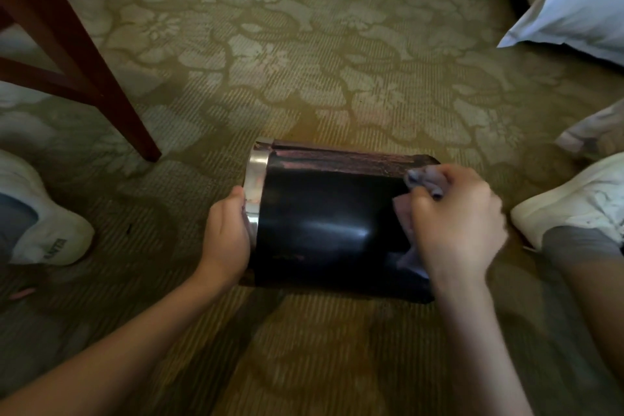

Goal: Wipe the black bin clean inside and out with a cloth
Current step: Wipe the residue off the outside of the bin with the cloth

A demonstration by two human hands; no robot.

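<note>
Right hand presses cloth on black bin (left hand grips it).

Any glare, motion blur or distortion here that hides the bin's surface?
Head view: a soft glare streak lies on the black bin. Head view: the right hand and cloth are motion-smeared, while the left hand at the metal rim is sharper. Head view: dim warm light, with wide-angle bending toward the edges.

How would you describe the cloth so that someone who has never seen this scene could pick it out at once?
On the floral carpet, a black bin lies on its side. At the end away from its silver rim, the right hand grips a crumpled cloth against the bin's wall. It is the only soft, greyish-purple thing on that glossy black surface.
</note>
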